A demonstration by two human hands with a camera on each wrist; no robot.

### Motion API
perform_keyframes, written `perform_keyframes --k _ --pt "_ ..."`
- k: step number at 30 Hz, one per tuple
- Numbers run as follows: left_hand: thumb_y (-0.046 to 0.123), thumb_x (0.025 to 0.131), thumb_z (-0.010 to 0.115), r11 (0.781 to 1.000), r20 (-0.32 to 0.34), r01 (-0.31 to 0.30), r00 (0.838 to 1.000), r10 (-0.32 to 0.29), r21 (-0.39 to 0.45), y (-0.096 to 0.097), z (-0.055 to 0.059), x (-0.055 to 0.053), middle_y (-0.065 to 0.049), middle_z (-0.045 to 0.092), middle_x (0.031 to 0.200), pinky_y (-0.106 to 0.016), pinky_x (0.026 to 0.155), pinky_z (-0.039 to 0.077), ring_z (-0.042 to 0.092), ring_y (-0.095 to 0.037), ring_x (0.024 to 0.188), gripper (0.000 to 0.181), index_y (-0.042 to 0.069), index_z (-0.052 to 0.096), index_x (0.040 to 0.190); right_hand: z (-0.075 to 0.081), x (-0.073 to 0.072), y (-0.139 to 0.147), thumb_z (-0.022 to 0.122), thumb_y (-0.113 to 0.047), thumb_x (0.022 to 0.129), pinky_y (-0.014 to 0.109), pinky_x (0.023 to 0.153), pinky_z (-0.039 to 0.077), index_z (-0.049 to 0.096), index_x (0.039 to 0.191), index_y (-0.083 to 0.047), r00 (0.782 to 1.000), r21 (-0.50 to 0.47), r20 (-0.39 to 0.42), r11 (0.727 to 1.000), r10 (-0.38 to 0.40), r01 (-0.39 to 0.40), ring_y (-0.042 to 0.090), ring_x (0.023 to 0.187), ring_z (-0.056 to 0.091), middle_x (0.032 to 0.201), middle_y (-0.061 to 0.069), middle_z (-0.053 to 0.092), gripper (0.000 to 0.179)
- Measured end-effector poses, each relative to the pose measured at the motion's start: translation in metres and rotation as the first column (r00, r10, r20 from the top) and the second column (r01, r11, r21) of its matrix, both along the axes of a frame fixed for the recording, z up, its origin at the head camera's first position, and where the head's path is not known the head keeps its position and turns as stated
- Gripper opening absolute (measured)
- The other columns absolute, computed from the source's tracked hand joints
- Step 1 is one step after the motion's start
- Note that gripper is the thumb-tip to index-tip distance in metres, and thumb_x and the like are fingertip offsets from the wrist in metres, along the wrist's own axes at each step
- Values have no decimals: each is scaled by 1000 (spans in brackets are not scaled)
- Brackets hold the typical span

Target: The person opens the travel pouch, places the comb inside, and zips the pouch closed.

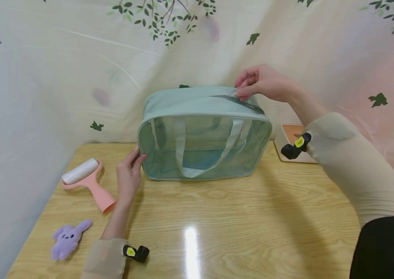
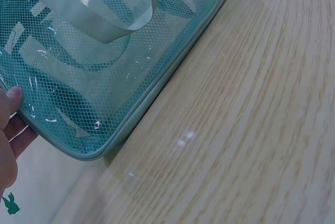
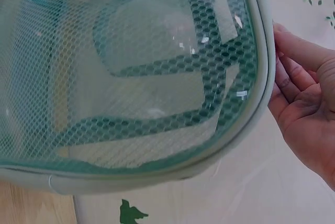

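A pale green toiletry-style bag (image 1: 200, 102) with a see-through front and a mesh layer stands upright at the back of the table. Its strap handle (image 1: 180, 149) hangs down in front. My left hand (image 1: 129, 176) holds the bag's lower left edge between thumb and fingers; the left wrist view shows the thumb (image 2: 14, 97) on the front side. At the top right corner, my right hand (image 1: 266, 83) pinches at the zipper (image 1: 244, 102), whose dark line runs toward the right end. The pull itself is mostly hidden by the fingertips.
To the left lies a pink lint roller (image 1: 101, 195) with a white roll. A purple plush toy (image 1: 67, 239) rests nearer the front left. Behind my right forearm is a white box-like object with an orange top (image 1: 291, 133). A leaf-patterned cloth (image 1: 78, 77) hangs behind the table (image 1: 232, 224).
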State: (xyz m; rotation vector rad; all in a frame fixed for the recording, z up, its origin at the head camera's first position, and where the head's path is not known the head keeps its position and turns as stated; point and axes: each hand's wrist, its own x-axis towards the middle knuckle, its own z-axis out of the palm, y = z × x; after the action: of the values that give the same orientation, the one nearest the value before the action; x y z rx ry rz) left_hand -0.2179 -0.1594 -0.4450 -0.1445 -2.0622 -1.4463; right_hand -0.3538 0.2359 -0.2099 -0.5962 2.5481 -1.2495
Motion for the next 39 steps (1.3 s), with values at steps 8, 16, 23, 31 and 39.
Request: perform_keyframes --k 8,16,23,31,39 --pt "8 100 66 1000 0 4 1000 -4 -1 1 1 1 -23 77 105 -5 67 42 56 2 77 28 3 73 126 -5 3 18 74 -15 96 21 85 58 62 115 -4 1000 5 14 1000 -17 17 13 81 71 87 -4 76 25" --pt "5 98 68 1000 -20 9 1000 -9 12 2 1 -1 -23 76 115 -1 73 46 60 13 86 28 1 73 125 -14 5 39 73 -13 96 21 86 59 62 114 -4 999 -35 41 999 -30 32 12 83 71 89 -4 77 23" --pt "4 96 69 1000 -16 2 1000 -1 15 2 0 -2 -22 76 114 -1 72 44 58 12 84 29 2 74 125 -23 7 55 71 -13 98 22 86 58 61 116 -3 999 -32 33 999 -37 38 13 85 69 88 -4 76 23" --pt "7 98 68 1000 -8 4 1000 -4 18 0 0 -3 -20 77 112 -3 70 45 60 9 82 28 5 74 126 -32 11 69 70 -12 98 23 86 58 60 116 -3 995 -75 75 995 -67 72 15 87 71 90 -3 75 22" --pt "8 98 68 1000 -8 7 1000 -7 11 0 0 -3 -20 77 111 -4 68 44 59 3 79 28 5 74 126 -49 13 85 67 -10 100 23 86 58 60 113 -9 988 -163 123 980 -96 115 15 90 71 91 -4 75 14"
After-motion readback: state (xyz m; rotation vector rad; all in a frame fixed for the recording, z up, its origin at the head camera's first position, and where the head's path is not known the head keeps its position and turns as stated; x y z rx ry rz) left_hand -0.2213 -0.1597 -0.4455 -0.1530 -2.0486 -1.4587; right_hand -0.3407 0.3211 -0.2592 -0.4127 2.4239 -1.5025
